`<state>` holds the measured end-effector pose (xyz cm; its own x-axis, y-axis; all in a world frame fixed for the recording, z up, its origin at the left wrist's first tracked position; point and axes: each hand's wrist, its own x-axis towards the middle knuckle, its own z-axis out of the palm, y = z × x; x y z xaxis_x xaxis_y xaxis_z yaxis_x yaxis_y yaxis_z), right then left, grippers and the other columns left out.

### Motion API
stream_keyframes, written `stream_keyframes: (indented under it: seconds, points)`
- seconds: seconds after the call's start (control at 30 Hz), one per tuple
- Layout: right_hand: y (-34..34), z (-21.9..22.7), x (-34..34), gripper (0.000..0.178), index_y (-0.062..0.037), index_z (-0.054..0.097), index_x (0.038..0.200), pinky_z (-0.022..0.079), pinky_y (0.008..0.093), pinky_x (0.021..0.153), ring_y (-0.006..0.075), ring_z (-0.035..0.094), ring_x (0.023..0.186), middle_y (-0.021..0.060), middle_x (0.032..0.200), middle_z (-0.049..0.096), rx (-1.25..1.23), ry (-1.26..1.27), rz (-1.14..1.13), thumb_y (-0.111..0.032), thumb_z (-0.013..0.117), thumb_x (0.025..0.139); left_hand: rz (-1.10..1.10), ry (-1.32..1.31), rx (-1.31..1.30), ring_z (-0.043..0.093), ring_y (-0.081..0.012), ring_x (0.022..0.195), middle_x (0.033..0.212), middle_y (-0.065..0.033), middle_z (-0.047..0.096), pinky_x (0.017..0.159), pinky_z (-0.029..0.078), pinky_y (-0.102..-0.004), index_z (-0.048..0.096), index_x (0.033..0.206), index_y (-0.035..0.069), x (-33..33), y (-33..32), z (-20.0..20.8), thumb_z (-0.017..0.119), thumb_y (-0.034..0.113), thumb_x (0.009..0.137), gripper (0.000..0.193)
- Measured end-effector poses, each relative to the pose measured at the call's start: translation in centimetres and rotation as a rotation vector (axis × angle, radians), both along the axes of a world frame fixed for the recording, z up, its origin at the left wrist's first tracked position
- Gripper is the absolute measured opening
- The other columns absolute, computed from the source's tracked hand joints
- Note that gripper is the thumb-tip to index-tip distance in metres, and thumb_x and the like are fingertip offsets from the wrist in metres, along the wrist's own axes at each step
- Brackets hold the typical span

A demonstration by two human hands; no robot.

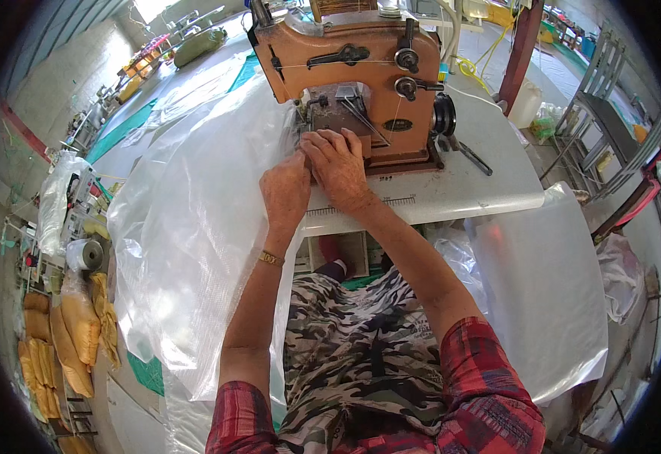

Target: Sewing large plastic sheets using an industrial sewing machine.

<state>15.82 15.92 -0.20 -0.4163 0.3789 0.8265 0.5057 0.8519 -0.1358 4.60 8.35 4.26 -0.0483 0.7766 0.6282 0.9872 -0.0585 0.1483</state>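
Note:
An orange-brown industrial sewing machine stands on a pale table in front of me. A large translucent plastic sheet spreads over the table's left side and hangs down past its front edge. My left hand, with a gold watch on the wrist, is closed on the sheet's edge just in front of the needle area. Right beside it, my right hand has its fingers bent over the same edge, close to the machine's bed. The fingertips and the needle are partly hidden.
A dark-handled tool lies by the machine's handwheel. More plastic sheeting hangs off the table's right. A grey chair stands at the far right, near a red post. Yellow bundles lie at the lower left.

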Motion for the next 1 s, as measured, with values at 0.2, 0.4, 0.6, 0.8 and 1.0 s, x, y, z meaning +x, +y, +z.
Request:
stream_keyframes:
  seconds: [0.2, 0.4, 0.6, 0.8, 1.0]
  points:
    - [0.1, -0.1, 0.0, 0.041, -0.0094, 0.055, 0.124, 0.025, 0.0504, 0.110, 0.0240, 0.045, 0.126, 0.0046, 0.134, 0.053, 0.003, 0.008, -0.001, -0.015, 0.060, 0.084, 0.001, -0.013, -0.035, 0.064, -0.0375, 0.076, 0.084, -0.0191, 0.066, 0.068, 0.050, -0.0482, 0.063, 0.092, 0.002, 0.1, 0.1, 0.0, 0.057, 0.008, 0.084, 0.011]
    - [0.2, 0.0, 0.0, 0.040, -0.0103, 0.056, 0.124, 0.026, 0.0498, 0.110, 0.0231, 0.045, 0.127, 0.0035, 0.132, 0.053, 0.010, 0.009, -0.013, -0.017, 0.060, 0.085, -0.016, 0.015, -0.014, 0.064, -0.0380, 0.074, 0.082, -0.0187, 0.066, 0.067, 0.050, -0.0480, 0.061, 0.089, 0.002, 0.0, 0.3, -0.1, 0.058, 0.008, 0.084, 0.008]
    - [0.3, -0.3, -0.1, 0.047, -0.0110, 0.055, 0.127, 0.023, 0.0495, 0.112, 0.0240, 0.043, 0.128, 0.0027, 0.136, 0.051, -0.029, -0.012, -0.010, -0.015, 0.066, 0.081, 0.021, 0.036, -0.026, 0.064, -0.0379, 0.073, 0.081, -0.0184, 0.065, 0.067, 0.050, -0.0482, 0.060, 0.088, 0.001, 0.2, 0.5, -0.2, 0.058, 0.008, 0.084, 0.008]
    - [0.4, -0.2, -0.2, 0.046, -0.0111, 0.054, 0.128, 0.022, 0.0484, 0.113, 0.0230, 0.041, 0.130, 0.0022, 0.138, 0.050, -0.048, -0.063, -0.036, -0.017, 0.065, 0.083, 0.033, 0.037, -0.055, 0.064, -0.0377, 0.073, 0.080, -0.0177, 0.066, 0.067, 0.050, -0.0487, 0.060, 0.088, 0.002, 0.3, 0.5, 0.0, 0.058, 0.009, 0.084, 0.008]
    - [0.4, -0.1, -0.3, 0.042, -0.0086, 0.055, 0.125, 0.027, 0.0475, 0.111, 0.0245, 0.045, 0.127, 0.0050, 0.132, 0.053, 0.003, 0.016, -0.035, -0.015, 0.062, 0.083, 0.042, 0.068, -0.005, 0.064, -0.0375, 0.073, 0.079, -0.0177, 0.066, 0.067, 0.051, -0.0482, 0.060, 0.088, 0.002, 0.0, 1.4, -0.1, 0.057, 0.008, 0.084, 0.008]
